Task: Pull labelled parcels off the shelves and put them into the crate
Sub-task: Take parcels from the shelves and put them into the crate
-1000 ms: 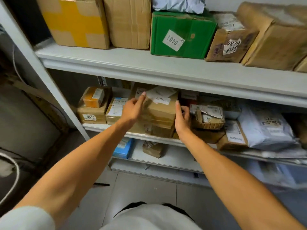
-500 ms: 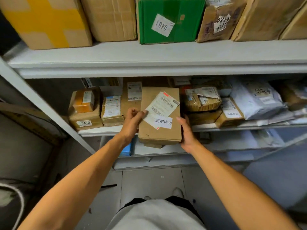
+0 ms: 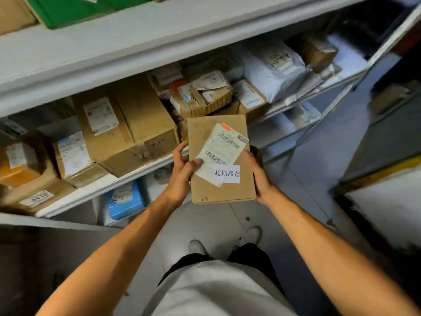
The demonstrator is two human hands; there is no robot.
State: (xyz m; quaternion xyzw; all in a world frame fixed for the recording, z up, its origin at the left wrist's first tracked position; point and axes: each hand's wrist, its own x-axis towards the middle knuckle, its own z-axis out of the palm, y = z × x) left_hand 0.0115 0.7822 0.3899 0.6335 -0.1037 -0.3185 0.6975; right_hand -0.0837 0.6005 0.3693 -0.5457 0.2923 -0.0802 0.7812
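Two hands hold one flat brown parcel [image 3: 221, 160] in the air, in front of the middle shelf [image 3: 109, 185] and above the floor [image 3: 319, 156]. The left hand [image 3: 182, 174] grips the parcel's left edge, with the fingers curled behind it and the thumb lying on the front, touching the corner of the shipping label [image 3: 222, 151]. The right hand [image 3: 258, 172] grips the right edge, with its fingers curled round the side. The shipping label is white with barcodes and sits tilted on the parcel's face; a smaller white sticker [image 3: 227, 174] with Chinese characters overlaps its lower corner.

On the middle shelf, behind and to the left of the parcel, several brown cardboard boxes [image 3: 127, 124] stand close together, most with white labels. To the right on the same shelf lies a white plastic mail bag [image 3: 273, 69], and between it and the boxes a taped, crumpled package [image 3: 202, 96]. On the lower shelf there is a blue parcel [image 3: 124, 199]. On the upper shelf a green box [image 3: 68, 10] shows partly at the top edge. The person's white shoes [image 3: 252, 233] stand on the floor below.
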